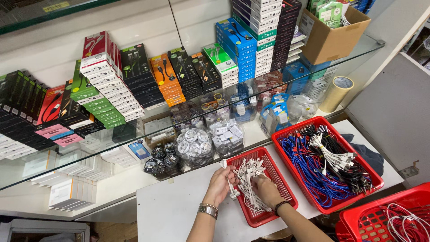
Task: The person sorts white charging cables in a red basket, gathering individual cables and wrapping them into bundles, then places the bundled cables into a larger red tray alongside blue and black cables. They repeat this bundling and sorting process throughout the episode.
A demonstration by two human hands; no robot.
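My left hand (220, 183), with a metal watch on the wrist, pinches the plug ends of a few short white cables (233, 190) at the left rim of a small red plastic basket (277, 172). My right hand (266, 189), with a dark bead bracelet on the wrist, reaches into the same basket and is closed on a bunch of the white cables (249, 175) lying in it. The basket sits on a white counter (172, 210).
A larger red basket (372, 178) with blue, black and white cables sits to the right, and a third red basket (387, 215) with white cables is at the lower right. A glass shelf (134, 130) above carries stacked accessory boxes, a cardboard box (333, 38) and a tape roll (337, 92).
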